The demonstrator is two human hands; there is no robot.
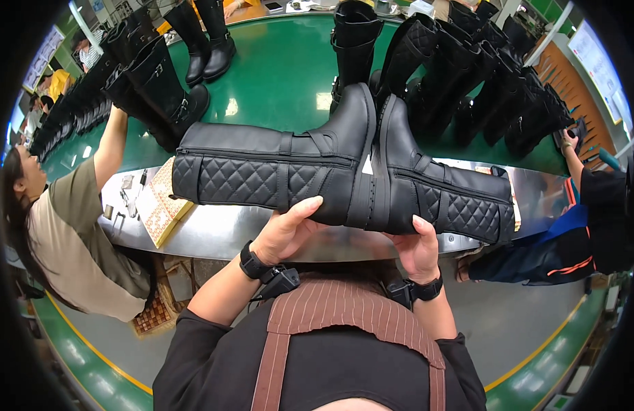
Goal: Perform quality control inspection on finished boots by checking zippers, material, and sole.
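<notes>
Two tall black quilted boots lie sideways in my hands, sole to sole, over the metal edge of the bench. My left hand (289, 231) grips the left boot (248, 171) from below near its heel, thumb on the side and fingers hidden underneath. The right boot (454, 192) is held by my right hand (418, 248) in the same way, its thumb against the leather close to the heel. Both toes point away from me and the shafts stretch outward. A long zip runs along each shaft, with straps across the ankle.
A green conveyor (276, 75) carries several upright black boots (461, 75) at the right and more at the left. On the metal ledge (221, 229) lie a patterned pad (163, 205) and small tools. One co-worker (77, 226) reaches in at left, another (570, 226) stands right.
</notes>
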